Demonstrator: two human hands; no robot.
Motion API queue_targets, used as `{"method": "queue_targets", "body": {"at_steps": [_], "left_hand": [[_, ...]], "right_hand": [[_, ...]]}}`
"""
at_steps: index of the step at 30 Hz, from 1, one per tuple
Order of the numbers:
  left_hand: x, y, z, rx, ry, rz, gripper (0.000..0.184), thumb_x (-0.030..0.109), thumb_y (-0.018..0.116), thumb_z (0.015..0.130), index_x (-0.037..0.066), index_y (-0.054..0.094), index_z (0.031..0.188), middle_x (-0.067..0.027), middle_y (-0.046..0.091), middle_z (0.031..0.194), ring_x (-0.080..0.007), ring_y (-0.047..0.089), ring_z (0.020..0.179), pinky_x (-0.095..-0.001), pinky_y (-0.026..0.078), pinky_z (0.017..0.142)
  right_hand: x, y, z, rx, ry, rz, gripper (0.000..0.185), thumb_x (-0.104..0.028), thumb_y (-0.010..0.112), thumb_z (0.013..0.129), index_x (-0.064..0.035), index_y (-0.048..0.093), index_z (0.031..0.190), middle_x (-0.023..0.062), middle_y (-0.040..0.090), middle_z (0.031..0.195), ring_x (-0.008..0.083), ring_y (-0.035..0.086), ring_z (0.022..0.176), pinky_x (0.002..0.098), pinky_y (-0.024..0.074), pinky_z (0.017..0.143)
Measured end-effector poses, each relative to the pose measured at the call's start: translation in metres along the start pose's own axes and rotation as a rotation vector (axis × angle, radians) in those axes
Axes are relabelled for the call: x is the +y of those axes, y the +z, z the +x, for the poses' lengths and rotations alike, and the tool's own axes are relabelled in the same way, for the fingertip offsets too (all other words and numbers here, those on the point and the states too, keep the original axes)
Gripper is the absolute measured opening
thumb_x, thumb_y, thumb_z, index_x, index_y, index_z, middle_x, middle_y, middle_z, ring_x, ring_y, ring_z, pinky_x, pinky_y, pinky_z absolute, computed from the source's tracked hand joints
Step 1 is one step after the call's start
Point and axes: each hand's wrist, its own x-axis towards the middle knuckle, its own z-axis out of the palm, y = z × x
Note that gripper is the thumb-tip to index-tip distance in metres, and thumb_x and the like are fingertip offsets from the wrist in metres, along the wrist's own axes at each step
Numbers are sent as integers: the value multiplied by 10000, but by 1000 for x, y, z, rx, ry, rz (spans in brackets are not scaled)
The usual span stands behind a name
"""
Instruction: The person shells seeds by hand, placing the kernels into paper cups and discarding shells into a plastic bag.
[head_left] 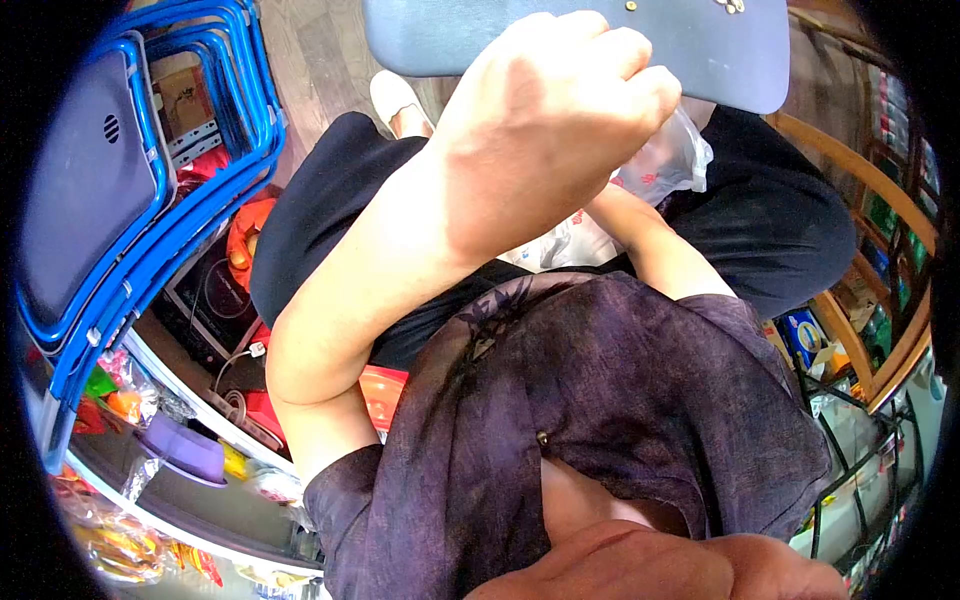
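Note:
My left hand (560, 110) is raised close to the camera, back of the hand up, fingers curled into a fist. Whatever it may hold is hidden underneath. Lower down, my right forearm (650, 245) reaches in from the right, and the right hand disappears behind my left hand and wrist. A white translucent plastic bag (685, 155) with red print lies between my legs, partly covered by both arms. Beyond my left fist is a grey-blue chair seat (450, 40). A small brass-coloured round piece (631, 6) lies on it, with pale small pieces (733, 5) farther right.
Folded blue-framed chairs (110, 170) stand at the left. Below them are an induction cooker (215, 295), a purple container (180, 450) and packaged goods on a shelf. At the right are a wooden chair frame (905, 320) and a black wire rack (860, 470).

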Motion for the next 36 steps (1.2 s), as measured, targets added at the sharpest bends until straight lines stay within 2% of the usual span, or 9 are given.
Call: {"method": "queue_targets", "body": {"at_steps": [1, 3, 15, 21, 25, 26, 27, 33, 36], "left_hand": [[0, 0, -1, -82, -14, 25, 74, 72, 600, 743, 41, 567, 802, -77, 554, 778, -230, 574, 735, -325, 471, 666], [0, 13, -6, 83, 9, 72, 103, 127, 655, 657, 98, 585, 728, -39, 556, 716, -199, 602, 726, -308, 493, 646], [-2, 17, -6, 36, 21, 70, 123, 113, 643, 646, 90, 560, 734, -46, 540, 734, -221, 591, 739, -329, 487, 653], [-2, 13, -4, 1, 0, 37, 131, 109, 643, 647, 80, 560, 745, -59, 544, 741, -247, 589, 742, -347, 492, 677], [-3, 15, 0, 59, 39, 61, 121, 111, 637, 665, 78, 559, 752, -66, 548, 751, -257, 591, 754, -359, 495, 685], [-4, 15, 2, 6, 14, 25, 141, 77, 630, 708, 72, 587, 843, -85, 573, 792, -282, 592, 782, -372, 491, 710], [-6, 15, 4, -45, -9, -9, 183, 44, 623, 752, 66, 614, 934, -104, 597, 832, -307, 593, 810, -386, 486, 734], [-8, 21, 27, 68, 119, 41, 119, 44, 587, 789, 63, 608, 904, -112, 593, 810, -322, 593, 797, -409, 489, 719], [-8, 22, 39, 125, 154, 8, 91, 66, 576, 830, 64, 613, 913, -129, 602, 833, -332, 602, 824, -410, 490, 735]], "right_hand": [[1, 0, 1, -1, 1, 3, 239, -163, 628, 775, -34, 699, 963, 148, 684, 969, 269, 655, 876, 394, 524, 762], [1, 0, 2, 2, 4, 9, 229, -156, 629, 773, -33, 697, 954, 144, 683, 955, 264, 653, 860, 391, 523, 750], [2, 0, 1, -2, 3, 44, 170, -114, 638, 764, -29, 685, 905, 121, 678, 876, 235, 638, 764, 367, 514, 679], [4, -6, -3, -11, -10, 47, 142, -92, 642, 760, -28, 679, 880, 109, 676, 836, 221, 631, 717, 355, 509, 644], [5, -19, -16, -33, -46, 26, 123, -78, 645, 757, -26, 675, 863, 101, 674, 810, 212, 626, 685, 348, 506, 620], [3, -28, -24, -43, -59, 14, 118, -75, 646, 756, -26, 674, 859, 99, 674, 803, 209, 625, 677, 346, 506, 614], [1, -37, -33, -67, -88, 12, 113, -71, 647, 755, -26, 673, 855, 97, 673, 796, 207, 624, 669, 344, 505, 608], [-16, -100, -123, -274, -186, 57, 86, -50, 651, 750, -24, 667, 830, 86, 671, 756, 193, 616, 621, 332, 500, 573], [-19, -140, -176, -475, -252, 406, 73, -39, 653, 748, -23, 665, 818, 80, 670, 737, 186, 613, 597, 326, 498, 555]]}}
